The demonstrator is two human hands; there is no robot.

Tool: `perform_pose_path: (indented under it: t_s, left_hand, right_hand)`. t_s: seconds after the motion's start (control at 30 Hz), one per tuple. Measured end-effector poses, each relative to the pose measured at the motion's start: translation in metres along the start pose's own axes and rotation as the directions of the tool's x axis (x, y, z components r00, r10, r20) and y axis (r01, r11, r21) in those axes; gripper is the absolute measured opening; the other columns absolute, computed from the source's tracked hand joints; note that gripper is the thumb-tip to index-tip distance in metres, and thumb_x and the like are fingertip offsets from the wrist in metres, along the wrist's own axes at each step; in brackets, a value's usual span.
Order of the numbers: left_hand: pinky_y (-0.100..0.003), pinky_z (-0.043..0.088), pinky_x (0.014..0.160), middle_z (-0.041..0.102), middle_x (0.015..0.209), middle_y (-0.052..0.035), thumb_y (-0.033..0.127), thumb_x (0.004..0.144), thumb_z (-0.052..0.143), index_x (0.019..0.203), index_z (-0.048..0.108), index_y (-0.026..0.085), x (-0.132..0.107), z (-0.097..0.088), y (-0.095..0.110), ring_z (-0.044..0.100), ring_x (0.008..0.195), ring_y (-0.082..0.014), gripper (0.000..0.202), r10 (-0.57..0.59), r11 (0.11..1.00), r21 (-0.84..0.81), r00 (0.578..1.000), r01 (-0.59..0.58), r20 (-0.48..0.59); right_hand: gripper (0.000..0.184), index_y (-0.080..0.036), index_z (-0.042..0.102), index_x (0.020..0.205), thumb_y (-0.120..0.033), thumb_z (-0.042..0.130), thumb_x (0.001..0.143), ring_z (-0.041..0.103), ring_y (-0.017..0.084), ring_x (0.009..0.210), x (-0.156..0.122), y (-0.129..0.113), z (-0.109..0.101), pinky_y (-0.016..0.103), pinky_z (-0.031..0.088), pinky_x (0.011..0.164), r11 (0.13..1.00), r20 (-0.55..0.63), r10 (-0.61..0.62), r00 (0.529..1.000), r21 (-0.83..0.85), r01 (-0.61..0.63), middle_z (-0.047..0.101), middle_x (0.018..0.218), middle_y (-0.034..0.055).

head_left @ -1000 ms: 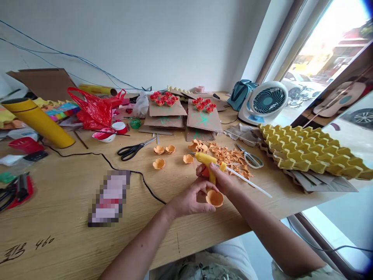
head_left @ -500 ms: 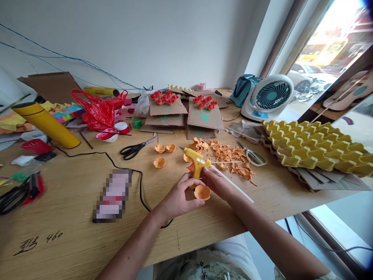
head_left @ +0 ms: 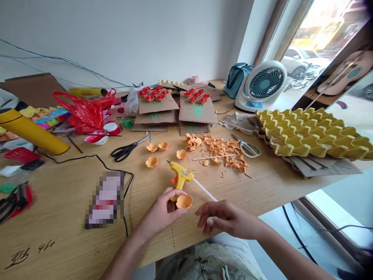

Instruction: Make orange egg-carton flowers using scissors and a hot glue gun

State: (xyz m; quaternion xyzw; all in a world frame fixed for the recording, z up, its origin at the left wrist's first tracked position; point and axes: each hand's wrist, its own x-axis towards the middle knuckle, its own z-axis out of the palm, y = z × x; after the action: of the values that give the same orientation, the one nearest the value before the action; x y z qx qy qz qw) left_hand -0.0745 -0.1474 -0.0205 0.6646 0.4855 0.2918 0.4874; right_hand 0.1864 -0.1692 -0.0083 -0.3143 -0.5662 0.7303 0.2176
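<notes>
My left hand (head_left: 161, 212) is closed on an orange flower-shaped paper cup (head_left: 184, 201), pinching its side between thumb and fingers. Just beyond those fingers is a yellow glue gun (head_left: 181, 174), its nozzle pointing up and left and a white glue stick out of its back. Its handle is partly hidden behind my left hand, so I cannot tell whether those fingers touch it. Near the table's front edge, my right hand (head_left: 223, 219) hovers with loosely bent fingers and nothing visible in them. More orange paper flowers (head_left: 152, 162) sit on the table beyond the gun.
Orange scraps (head_left: 224, 149) lie beyond the gun, with grey-handled scissors (head_left: 247, 148) beside them. Black scissors (head_left: 128, 149) are to the left. Yellow egg trays (head_left: 314, 132) are stacked at the right. Red flowers (head_left: 153, 93) stand on cardboard at the back, near a fan (head_left: 265, 87).
My right hand has let go of the glue gun and drawn back toward the table's front edge. My left hand still holds the orange flower. The whole view has shifted slightly.
</notes>
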Motion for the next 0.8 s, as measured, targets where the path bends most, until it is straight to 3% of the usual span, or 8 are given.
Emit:
perform_pose_path:
  t_s: [0.1, 0.2, 0.27, 0.3, 0.33, 0.4, 0.67, 0.8]
  left_hand:
    - [-0.04, 0.054, 0.097, 0.069, 0.113, -0.0092, 0.029, 0.078, 0.072, 0.11, 0.071, 0.021, 0.003, -0.002, 0.002, 0.067, 0.109, -0.0271, 0.033, -0.012, 0.995, 0.098, 0.997, 0.019, -0.072]
    - [-0.045, 0.053, 0.1, 0.07, 0.113, -0.0095, 0.032, 0.076, 0.071, 0.104, 0.072, 0.021, 0.007, -0.005, 0.005, 0.067, 0.109, -0.0297, 0.03, -0.02, 0.976, 0.213, 0.995, 0.041, -0.099]
    - [-0.048, 0.052, 0.102, 0.069, 0.113, -0.01, 0.035, 0.076, 0.07, 0.103, 0.072, 0.022, 0.01, -0.005, 0.005, 0.066, 0.111, -0.0314, 0.029, -0.016, 0.959, 0.279, 0.993, 0.048, -0.117]
    - [-0.049, 0.051, 0.103, 0.069, 0.114, -0.0102, 0.035, 0.076, 0.07, 0.102, 0.073, 0.022, 0.011, -0.005, 0.003, 0.065, 0.114, -0.0322, 0.03, -0.01, 0.95, 0.308, 0.991, 0.051, -0.132]
    - [-0.051, 0.05, 0.105, 0.068, 0.115, -0.0105, 0.036, 0.076, 0.07, 0.102, 0.073, 0.022, 0.012, -0.004, 0.001, 0.063, 0.116, -0.0331, 0.03, -0.005, 0.941, 0.333, 0.989, 0.056, -0.15]
    - [-0.053, 0.048, 0.108, 0.065, 0.119, -0.011, 0.035, 0.074, 0.07, 0.101, 0.074, 0.023, 0.013, 0.0, -0.003, 0.06, 0.121, -0.0342, 0.03, -0.005, 0.927, 0.368, 0.983, 0.073, -0.183]
    - [-0.057, 0.046, 0.109, 0.06, 0.129, -0.0102, 0.033, 0.076, 0.067, 0.102, 0.073, 0.026, -0.007, 0.008, 0.008, 0.058, 0.125, -0.0351, 0.028, 0.017, 0.881, 0.451, 0.943, 0.144, -0.334]
    - [-0.043, 0.058, 0.093, 0.069, 0.117, -0.0073, 0.036, 0.081, 0.068, 0.112, 0.066, 0.026, 0.001, 0.002, 0.024, 0.069, 0.104, -0.0267, 0.033, -0.02, 0.963, 0.248, 0.945, 0.106, -0.325]
  right_hand:
    - [0.04, -0.02, 0.069, 0.117, -0.053, 0.061, 0.096, 0.072, 0.02, 0.08, -0.016, -0.007, -0.019, 0.034, 0.06, 0.075, 0.999, -0.03, -0.017, 0.999, -0.046, 0.015, 0.074, 0.1, 0.0101]
    - [0.036, -0.018, 0.068, 0.111, -0.05, 0.056, 0.099, 0.069, 0.017, 0.072, -0.02, -0.014, -0.065, 0.031, 0.056, 0.068, 0.96, -0.229, -0.181, 0.957, -0.253, 0.121, 0.074, 0.089, 0.0076]
    - [0.029, -0.018, 0.067, 0.108, -0.043, 0.055, 0.1, 0.066, 0.017, 0.071, -0.014, -0.018, -0.102, 0.029, 0.053, 0.066, 0.846, -0.459, -0.373, 0.807, -0.525, 0.092, 0.072, 0.086, 0.0058]
    - [0.024, -0.018, 0.068, 0.101, -0.038, 0.056, 0.099, 0.063, 0.017, 0.069, -0.008, -0.02, -0.118, 0.029, 0.051, 0.065, 0.739, -0.514, -0.475, 0.714, -0.674, 0.006, 0.07, 0.082, 0.0045]
    - [0.02, -0.018, 0.068, 0.098, -0.033, 0.055, 0.099, 0.06, 0.016, 0.067, -0.001, -0.023, -0.131, 0.029, 0.049, 0.064, 0.6, -0.501, -0.544, 0.673, -0.793, -0.106, 0.068, 0.079, 0.0037]
    - [0.018, -0.017, 0.068, 0.096, -0.025, 0.051, 0.099, 0.06, 0.017, 0.071, 0.019, -0.028, -0.146, 0.028, 0.047, 0.067, 0.41, -0.417, -0.568, 0.71, -0.891, -0.196, 0.068, 0.085, 0.0055]
    - [0.008, -0.014, 0.07, 0.09, -0.017, 0.063, 0.091, 0.06, 0.027, 0.095, 0.098, -0.031, -0.133, 0.035, 0.044, 0.085, 0.176, -0.243, -0.429, 0.87, -0.967, -0.184, 0.066, 0.101, 0.016]
    - [0.015, -0.013, 0.066, 0.088, -0.01, 0.053, 0.094, 0.058, 0.025, 0.089, 0.106, -0.029, -0.135, 0.034, 0.043, 0.083, 0.119, -0.211, -0.39, 0.896, -0.977, -0.178, 0.065, 0.098, 0.0162]
